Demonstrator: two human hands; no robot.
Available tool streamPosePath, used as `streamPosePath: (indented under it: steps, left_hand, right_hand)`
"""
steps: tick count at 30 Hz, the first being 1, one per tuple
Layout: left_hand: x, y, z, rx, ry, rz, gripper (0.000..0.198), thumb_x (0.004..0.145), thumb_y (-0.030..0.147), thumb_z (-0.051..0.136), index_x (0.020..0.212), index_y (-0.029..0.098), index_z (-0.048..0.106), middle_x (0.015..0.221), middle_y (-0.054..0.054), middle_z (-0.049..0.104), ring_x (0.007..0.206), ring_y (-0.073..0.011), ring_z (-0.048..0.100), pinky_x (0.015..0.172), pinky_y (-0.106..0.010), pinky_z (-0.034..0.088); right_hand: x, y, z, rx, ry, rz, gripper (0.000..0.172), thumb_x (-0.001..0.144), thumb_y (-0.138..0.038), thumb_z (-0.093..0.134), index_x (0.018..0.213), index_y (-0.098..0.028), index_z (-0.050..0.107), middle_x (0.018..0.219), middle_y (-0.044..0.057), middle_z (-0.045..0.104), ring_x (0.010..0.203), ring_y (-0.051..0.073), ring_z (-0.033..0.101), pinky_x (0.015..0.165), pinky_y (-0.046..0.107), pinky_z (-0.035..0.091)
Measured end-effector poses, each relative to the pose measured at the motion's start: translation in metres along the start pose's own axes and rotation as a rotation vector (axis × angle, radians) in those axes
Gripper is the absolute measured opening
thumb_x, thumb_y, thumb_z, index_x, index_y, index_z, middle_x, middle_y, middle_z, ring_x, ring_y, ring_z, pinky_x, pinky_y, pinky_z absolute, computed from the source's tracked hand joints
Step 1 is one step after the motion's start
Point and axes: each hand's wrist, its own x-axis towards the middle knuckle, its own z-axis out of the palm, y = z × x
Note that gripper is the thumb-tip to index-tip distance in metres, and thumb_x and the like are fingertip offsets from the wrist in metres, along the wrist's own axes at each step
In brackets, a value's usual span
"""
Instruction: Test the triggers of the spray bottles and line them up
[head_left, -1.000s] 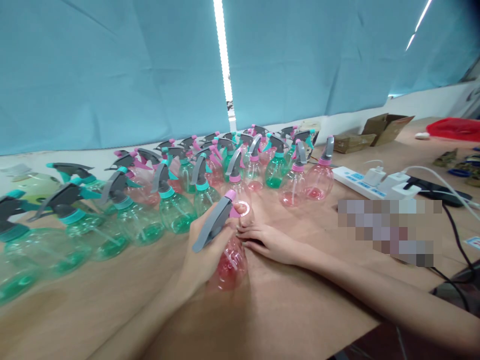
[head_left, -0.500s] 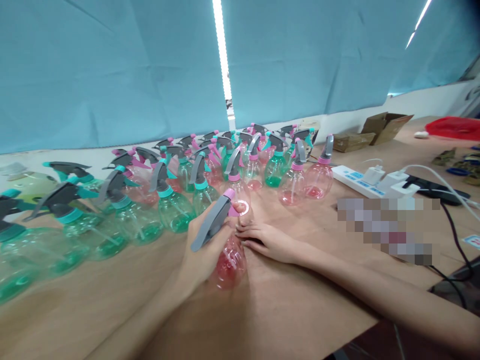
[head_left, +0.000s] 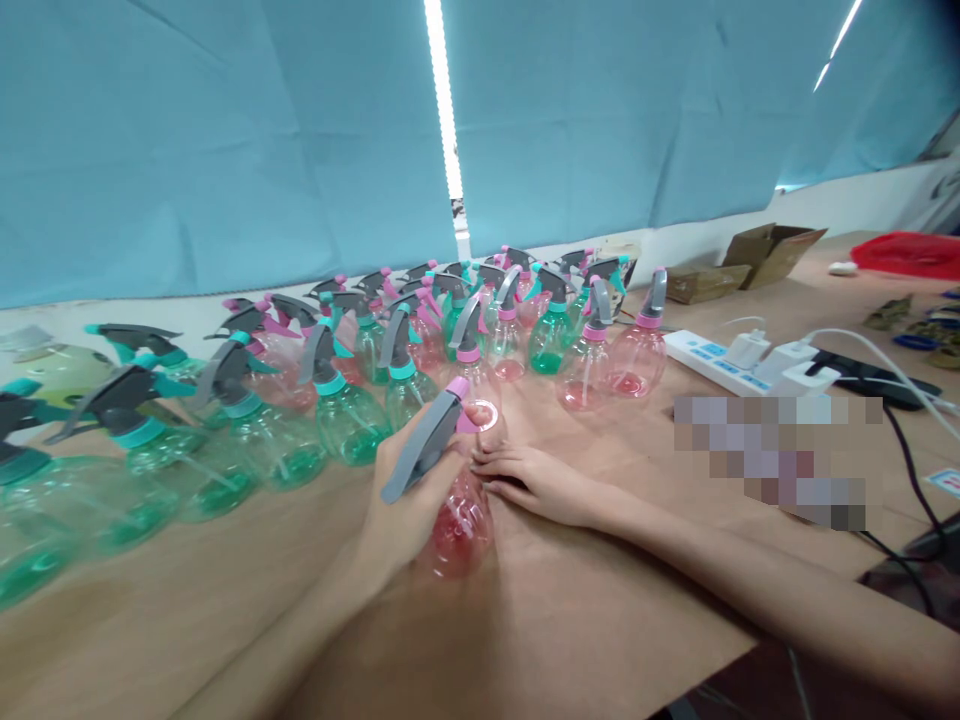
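My left hand is wrapped round the neck of a pink spray bottle with a grey trigger and pink nozzle. This bottle stands at the front of the table. Against its right side, my right hand lies with its fingertips at the neck, fingers slightly bent and apart; it holds nothing that shows. Just behind are another pink bottle and a green bottle. Several more green and pink spray bottles spread to the left and back. Two pink bottles stand close together on the right.
A white power strip with plugs and cables lies to the right on the brown table. Farther back are cardboard boxes and a red object. A blue sheet hangs behind the bottles.
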Motion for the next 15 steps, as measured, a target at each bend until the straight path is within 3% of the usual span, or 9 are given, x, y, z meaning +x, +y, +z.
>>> streamPosePath:
  steps: [15]
  left_hand:
    - [-0.0007, 0.0002, 0.0, 0.037, -0.002, -0.008, 0.011, 0.082, 0.024, 0.053, 0.091, 0.023, 0.057, 0.063, 0.006, 0.042, 0.056, -0.011, 0.037, 0.053, -0.024, 0.031]
  right_hand:
    - [0.0001, 0.0008, 0.0009, -0.002, -0.008, -0.002, 0.031, 0.097, -0.022, 0.048, 0.126, -0.021, 0.06, 0.132, 0.008, 0.061, 0.125, 0.02, 0.054, 0.108, 0.041, 0.042]
